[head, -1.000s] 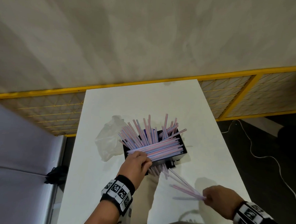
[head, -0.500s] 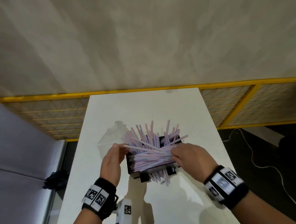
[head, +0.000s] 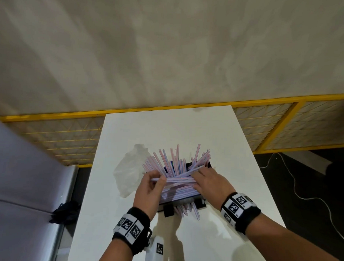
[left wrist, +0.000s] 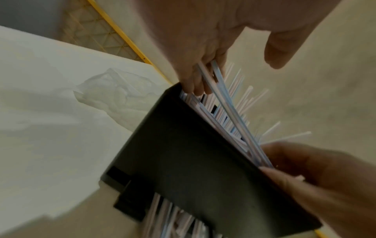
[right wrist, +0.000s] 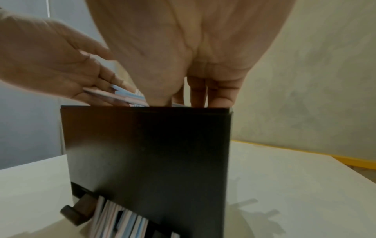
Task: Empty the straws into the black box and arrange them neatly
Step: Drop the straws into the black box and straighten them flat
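The black box (head: 200, 203) stands mid-table, heaped with pink and blue striped straws (head: 177, 187); several stick up at the back and others poke out under its front. My left hand (head: 160, 179) pinches the left ends of a few straws lying across the top. My right hand (head: 196, 179) holds their right ends, thumb below and fingers over them. In the left wrist view my left hand's fingers (left wrist: 200, 83) hold straws (left wrist: 227, 103) at the box (left wrist: 193, 161) rim. In the right wrist view my right hand's fingers (right wrist: 203, 95) reach behind the box (right wrist: 146, 153) wall.
An empty clear plastic bag (head: 126, 171) lies left of the box. A white device with a marker (head: 157, 249) sits at the near table edge. The white table (head: 167, 134) is narrow, with a yellow mesh fence (head: 69, 138) behind and a cable (head: 294, 185) on the floor right.
My right hand came from the near right of the table with loose straws to the top of the box. My left hand shifted from the box's front to the straws' left ends.
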`<state>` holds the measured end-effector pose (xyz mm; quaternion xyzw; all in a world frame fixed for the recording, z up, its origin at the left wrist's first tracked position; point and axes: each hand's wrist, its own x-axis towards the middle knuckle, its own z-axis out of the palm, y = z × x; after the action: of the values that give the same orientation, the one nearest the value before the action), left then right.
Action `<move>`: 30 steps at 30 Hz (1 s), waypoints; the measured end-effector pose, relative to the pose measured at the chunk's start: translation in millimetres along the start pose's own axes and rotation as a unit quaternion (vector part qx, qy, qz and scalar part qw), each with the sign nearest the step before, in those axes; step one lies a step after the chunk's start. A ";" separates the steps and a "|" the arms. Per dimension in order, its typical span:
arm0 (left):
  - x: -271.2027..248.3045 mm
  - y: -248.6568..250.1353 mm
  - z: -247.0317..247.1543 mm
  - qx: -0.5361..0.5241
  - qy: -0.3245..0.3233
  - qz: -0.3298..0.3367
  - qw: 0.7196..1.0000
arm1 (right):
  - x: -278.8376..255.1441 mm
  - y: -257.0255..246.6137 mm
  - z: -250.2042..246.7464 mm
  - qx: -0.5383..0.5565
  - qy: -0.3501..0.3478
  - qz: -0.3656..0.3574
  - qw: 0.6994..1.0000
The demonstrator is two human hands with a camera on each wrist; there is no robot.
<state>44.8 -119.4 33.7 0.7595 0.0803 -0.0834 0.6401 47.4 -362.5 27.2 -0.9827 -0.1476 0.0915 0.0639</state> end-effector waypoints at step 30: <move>13.7 -20.8 21.6 0.523 -0.213 0.162 0.809 | 24.7 -18.8 1.9 -0.011 -0.159 -0.047 0.986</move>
<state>52.8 -137.0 7.0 0.9446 -0.2382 -0.1677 0.1511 65.0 -337.0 24.2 -0.9483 -0.2026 0.2422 0.0331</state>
